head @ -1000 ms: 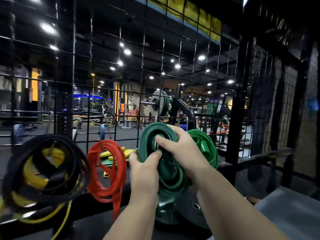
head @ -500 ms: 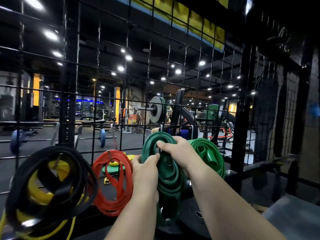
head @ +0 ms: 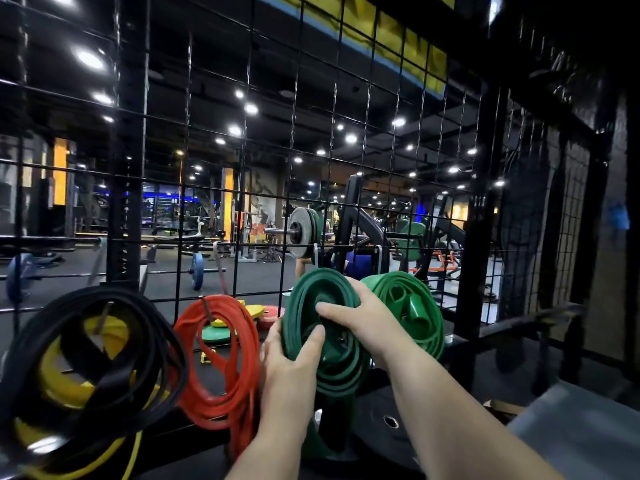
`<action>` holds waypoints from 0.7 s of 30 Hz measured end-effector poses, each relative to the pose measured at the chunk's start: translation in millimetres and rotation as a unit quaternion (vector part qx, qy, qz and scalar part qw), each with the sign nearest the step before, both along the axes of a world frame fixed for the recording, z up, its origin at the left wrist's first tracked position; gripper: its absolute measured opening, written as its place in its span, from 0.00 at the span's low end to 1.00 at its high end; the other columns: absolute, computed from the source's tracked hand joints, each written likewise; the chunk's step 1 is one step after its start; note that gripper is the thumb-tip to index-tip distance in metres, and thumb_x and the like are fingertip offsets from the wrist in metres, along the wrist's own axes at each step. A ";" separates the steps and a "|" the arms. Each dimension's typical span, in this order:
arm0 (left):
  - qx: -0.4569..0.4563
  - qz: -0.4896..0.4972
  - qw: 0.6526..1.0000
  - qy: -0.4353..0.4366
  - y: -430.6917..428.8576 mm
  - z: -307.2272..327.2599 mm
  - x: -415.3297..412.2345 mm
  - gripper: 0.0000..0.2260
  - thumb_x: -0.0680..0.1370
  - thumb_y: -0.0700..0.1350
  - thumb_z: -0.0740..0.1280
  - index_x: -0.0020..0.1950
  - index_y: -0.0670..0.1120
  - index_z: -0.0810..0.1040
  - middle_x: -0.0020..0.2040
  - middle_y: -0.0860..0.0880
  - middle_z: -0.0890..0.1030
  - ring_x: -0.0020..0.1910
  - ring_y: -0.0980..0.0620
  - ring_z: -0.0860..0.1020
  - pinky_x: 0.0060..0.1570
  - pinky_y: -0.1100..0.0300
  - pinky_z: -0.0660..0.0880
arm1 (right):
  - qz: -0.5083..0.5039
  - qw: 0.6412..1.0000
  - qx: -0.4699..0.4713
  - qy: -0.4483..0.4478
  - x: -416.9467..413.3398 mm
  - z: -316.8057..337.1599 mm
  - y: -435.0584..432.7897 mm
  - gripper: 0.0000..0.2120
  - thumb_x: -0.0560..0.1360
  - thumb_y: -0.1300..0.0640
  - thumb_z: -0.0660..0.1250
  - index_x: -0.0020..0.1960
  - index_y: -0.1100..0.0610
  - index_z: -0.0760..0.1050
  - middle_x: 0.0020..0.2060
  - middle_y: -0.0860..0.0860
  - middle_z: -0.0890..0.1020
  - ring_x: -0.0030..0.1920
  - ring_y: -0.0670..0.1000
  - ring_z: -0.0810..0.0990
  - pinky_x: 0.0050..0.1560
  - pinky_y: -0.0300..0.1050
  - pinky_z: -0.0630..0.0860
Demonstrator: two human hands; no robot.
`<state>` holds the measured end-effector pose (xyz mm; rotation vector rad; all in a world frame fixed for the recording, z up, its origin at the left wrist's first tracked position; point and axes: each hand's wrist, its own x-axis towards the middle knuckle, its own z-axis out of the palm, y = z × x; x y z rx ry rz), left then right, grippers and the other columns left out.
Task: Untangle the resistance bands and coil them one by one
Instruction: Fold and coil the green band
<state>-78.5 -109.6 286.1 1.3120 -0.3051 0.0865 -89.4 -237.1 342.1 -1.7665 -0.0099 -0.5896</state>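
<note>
The setting was a dim gym lit by ceiling spots, viewed through a black wire grid that stood directly in front of the person. Beyond the grid, a loaded barbell sat on a rack, and coloured plates lay on the floor.

Four coils were ranged along the grid at about one height. At far left, a black band was looped loosely over a yellow band, with one yellow strand trailing downward. Next to it, a red band hung from a hook as an oval coil with its long axis near vertical, and a tail dropped below.

The dark green band was held up against the grid, between the red coil and a lighter green coil. Its flat face was turned toward the camera; the coil was taller than wide and leaned slightly to the right at the bottom.

The left hand gripped the coil's left edge, thumb pressed across the front and fingers wrapped behind. The right hand lay over the upper right, fingers curled closed into the centre opening. A black plate lay below the hands.
</note>
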 end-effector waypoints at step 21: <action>0.134 0.145 0.966 -0.167 -14.9 -5.3 -3.3 0.27 0.81 0.49 0.61 0.78 0.48 0.55 0.76 0.45 0.61 0.75 0.46 0.58 0.74 0.47 0.56 | -0.242 0.941 -0.236 -0.027 -31.1 -5.9 30.8 0.24 0.84 0.47 0.52 0.77 0.53 0.58 0.73 0.50 0.66 0.73 0.49 0.63 0.69 0.41 0.59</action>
